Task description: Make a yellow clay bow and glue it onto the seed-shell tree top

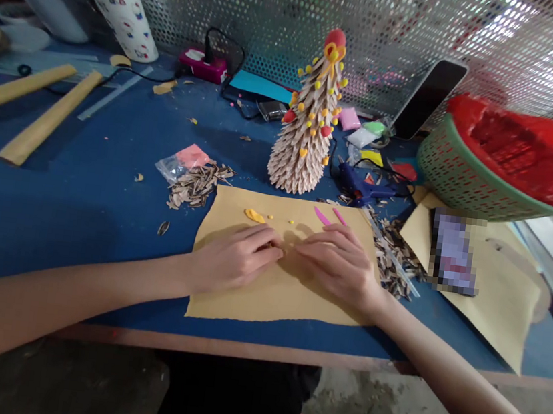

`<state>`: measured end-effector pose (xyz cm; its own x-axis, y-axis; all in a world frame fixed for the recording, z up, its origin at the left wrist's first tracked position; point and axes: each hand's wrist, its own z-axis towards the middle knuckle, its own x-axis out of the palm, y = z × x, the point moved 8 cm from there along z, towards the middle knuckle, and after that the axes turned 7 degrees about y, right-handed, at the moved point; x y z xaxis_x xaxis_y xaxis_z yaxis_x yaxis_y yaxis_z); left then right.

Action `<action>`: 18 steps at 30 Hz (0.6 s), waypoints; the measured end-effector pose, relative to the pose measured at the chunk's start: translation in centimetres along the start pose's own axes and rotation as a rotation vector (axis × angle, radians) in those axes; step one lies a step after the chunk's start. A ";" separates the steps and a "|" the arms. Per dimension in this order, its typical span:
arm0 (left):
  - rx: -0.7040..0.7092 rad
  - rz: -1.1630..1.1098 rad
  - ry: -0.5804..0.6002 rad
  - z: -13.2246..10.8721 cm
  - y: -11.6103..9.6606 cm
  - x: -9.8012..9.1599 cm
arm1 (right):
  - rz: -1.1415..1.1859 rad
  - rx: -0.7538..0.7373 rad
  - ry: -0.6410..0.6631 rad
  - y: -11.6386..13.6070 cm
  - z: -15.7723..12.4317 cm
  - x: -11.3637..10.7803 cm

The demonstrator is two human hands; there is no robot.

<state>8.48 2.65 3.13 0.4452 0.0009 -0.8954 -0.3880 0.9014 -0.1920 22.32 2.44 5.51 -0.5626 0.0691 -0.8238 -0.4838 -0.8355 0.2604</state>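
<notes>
My left hand (237,256) rests on a tan paper sheet (244,304), its fingers curled together; anything between the fingertips is too small to make out. Facing it, my right hand (342,265) has its fingers bent and pressed together, tips just right of the left ones. Beyond my left hand lie a flattened orange clay piece (254,216) and two tiny yellow balls (291,222). Two pink tools (322,217) lie past my right hand. Behind the sheet stands a cone tree of seed shells (301,149) with yellow, orange and red balls.
Seed shells (198,185) are heaped left of the sheet, more (395,262) to its right. A blue glue gun (364,187), clay packets (350,119), a green basket (455,168) and a leaning phone (428,98) stand behind right. Cardboard strips (50,119) lie at left.
</notes>
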 end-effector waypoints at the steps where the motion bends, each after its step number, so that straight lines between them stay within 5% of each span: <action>1: 0.005 0.001 -0.002 0.0 0.0 0.0 | 0.013 0.034 -0.041 -0.6 0.1 -0.4; 6: 0.024 -0.029 -0.002 0.1 -0.1 0.0 | 0.009 0.119 -0.146 -3.2 0.6 -0.8; 18: -0.001 -0.012 0.016 0.1 0.1 0.1 | -0.045 0.148 -0.054 -4.4 1.3 0.8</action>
<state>8.56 2.77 3.00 0.4370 -0.0166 -0.8993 -0.3838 0.9008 -0.2032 23.14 6.90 4.38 -0.5715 0.1368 -0.8091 -0.6004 -0.7419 0.2986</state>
